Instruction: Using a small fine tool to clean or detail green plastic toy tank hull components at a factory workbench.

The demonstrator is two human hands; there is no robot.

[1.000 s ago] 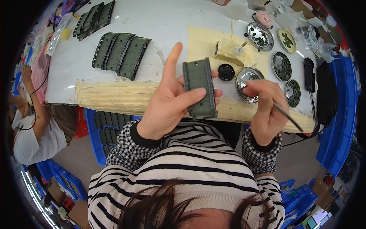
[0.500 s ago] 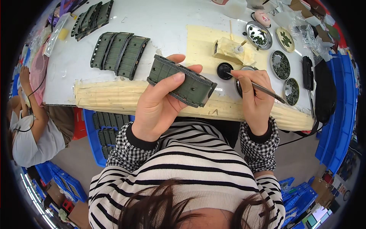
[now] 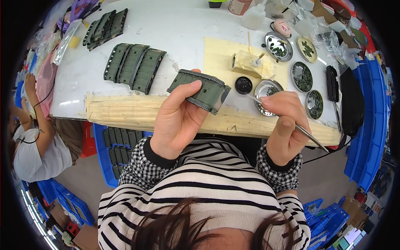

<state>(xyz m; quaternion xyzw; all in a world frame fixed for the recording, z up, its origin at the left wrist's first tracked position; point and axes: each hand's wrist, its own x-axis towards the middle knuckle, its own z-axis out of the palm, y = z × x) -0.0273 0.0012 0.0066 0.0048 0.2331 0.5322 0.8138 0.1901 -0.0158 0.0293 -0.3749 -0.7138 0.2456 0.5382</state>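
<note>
My left hand (image 3: 177, 114) grips a curved dark green plastic panel (image 3: 211, 96) with black ridged edges and small holes, thumb laid across its face. In my right hand (image 3: 287, 125) are slim metal tweezers (image 3: 310, 136), their tip pointing up and left. That tip hovers between a small round black pot (image 3: 243, 85) of dark, glossy contents and a round metal dish (image 3: 262, 92) holding small dark green pieces. The tip stays apart from the panel. Whether it holds a tiny piece is too small to tell.
More metal dishes of green pieces (image 3: 301, 77) stand at the right, near a tape-wrapped block (image 3: 250, 64) on yellow paper. Several similar panels (image 3: 132, 68) lie at the left. A padded strip (image 3: 166, 111) lines the table's front edge. Another person (image 3: 39, 141) sits far left.
The tweezers have moved from the black pot down and right, uncovering the metal dish. My left hand has turned the panel slightly. The whole view has shifted a little.
</note>
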